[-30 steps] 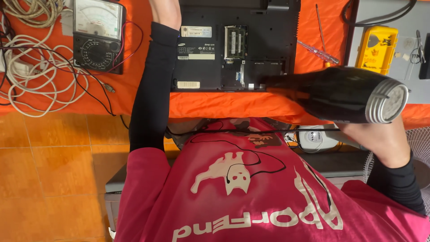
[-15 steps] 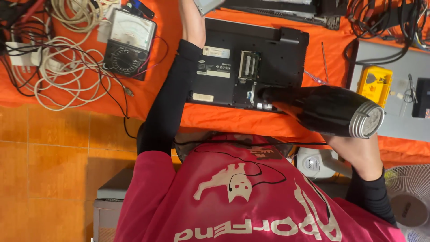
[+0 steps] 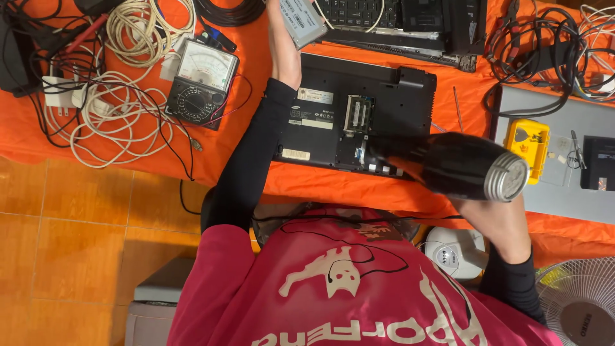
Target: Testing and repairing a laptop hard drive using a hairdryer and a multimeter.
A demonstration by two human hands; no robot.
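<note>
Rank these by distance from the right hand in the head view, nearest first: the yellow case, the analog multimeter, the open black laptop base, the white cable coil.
1. Yellow case: just above the right hand, on the grey panel.
2. Open black laptop base: to its left, mid-table.
3. Analog multimeter: farther left.
4. White cable coil: far left, on the orange cloth.

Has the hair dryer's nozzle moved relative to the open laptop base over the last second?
Yes. The hair dryer nozzle moved inward over the laptop base, toward its memory slot.
</note>
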